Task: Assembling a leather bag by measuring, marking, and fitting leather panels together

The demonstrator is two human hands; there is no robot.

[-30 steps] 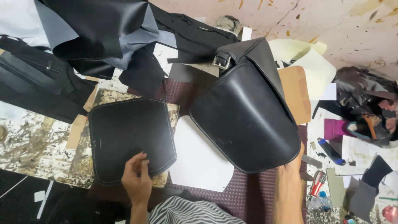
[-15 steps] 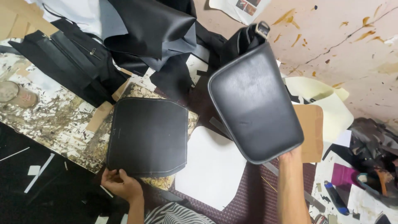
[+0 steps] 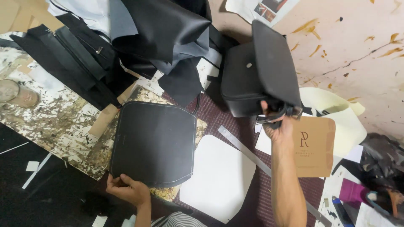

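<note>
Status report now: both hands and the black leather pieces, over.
Left hand pinching lower edge of flat black leather panel. Right hand holding black bag up in air. White template beside panel.

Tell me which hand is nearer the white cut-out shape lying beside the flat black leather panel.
Left. The left hand grips the flat black leather panel's bottom edge, just left of the white cut-out. The right hand is raised above and to its right, holding up the black bag.

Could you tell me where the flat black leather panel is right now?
The leather panel lies left of centre in the head view, beside the white template, with the left hand at its lower edge.
</note>
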